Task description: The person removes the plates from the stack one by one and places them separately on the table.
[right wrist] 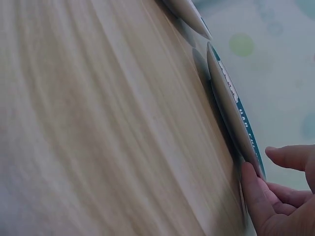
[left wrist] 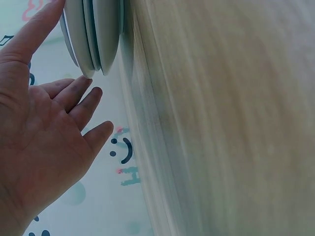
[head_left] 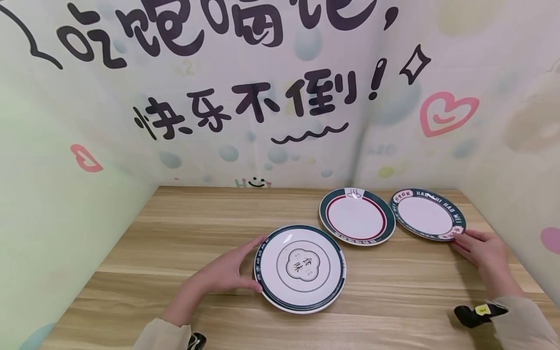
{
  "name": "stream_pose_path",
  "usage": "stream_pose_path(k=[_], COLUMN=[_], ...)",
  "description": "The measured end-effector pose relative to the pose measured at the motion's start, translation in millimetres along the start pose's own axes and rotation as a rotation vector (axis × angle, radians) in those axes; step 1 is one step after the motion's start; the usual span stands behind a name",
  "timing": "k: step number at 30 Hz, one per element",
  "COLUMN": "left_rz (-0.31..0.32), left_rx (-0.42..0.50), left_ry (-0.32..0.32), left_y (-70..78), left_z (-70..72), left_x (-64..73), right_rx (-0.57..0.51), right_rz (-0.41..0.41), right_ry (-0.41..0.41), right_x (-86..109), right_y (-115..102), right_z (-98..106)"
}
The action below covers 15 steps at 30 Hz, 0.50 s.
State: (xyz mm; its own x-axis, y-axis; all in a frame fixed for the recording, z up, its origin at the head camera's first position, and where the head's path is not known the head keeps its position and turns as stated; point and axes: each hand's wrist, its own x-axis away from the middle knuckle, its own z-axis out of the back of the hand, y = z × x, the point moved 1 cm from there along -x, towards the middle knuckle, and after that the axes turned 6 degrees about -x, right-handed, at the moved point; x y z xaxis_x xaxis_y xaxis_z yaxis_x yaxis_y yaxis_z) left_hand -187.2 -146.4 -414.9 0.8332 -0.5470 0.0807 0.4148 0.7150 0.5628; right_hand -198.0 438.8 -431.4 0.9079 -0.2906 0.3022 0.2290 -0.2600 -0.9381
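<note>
In the head view my left hand spans the left side of a white plate with a dark green rim and a flower-shaped emblem. My thumb and fingers are spread along its edge; in the left wrist view a fingertip comes right up to the lowest plate edge. Several plate edges overlap there. My right hand is at the near right rim of another white plate with dark lettered edging. In the right wrist view, fingers lie under that rim while the thumb stands apart above it.
A third plate, with a green rim and red ring, stands between the other two at the back. All are over a wooden tabletop. A printed backdrop rises behind the table, with pale side walls.
</note>
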Motion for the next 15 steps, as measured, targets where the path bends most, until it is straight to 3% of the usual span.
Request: stream_pose_path(k=[15], left_rz=[0.004], left_rx=[0.0], left_ry=[-0.002], left_y=[1.2], left_z=[0.7], left_x=[0.7], right_rx=[0.013], right_rz=[0.004], right_ry=[-0.033], right_x=[15.5], right_y=[1], right_z=[-3])
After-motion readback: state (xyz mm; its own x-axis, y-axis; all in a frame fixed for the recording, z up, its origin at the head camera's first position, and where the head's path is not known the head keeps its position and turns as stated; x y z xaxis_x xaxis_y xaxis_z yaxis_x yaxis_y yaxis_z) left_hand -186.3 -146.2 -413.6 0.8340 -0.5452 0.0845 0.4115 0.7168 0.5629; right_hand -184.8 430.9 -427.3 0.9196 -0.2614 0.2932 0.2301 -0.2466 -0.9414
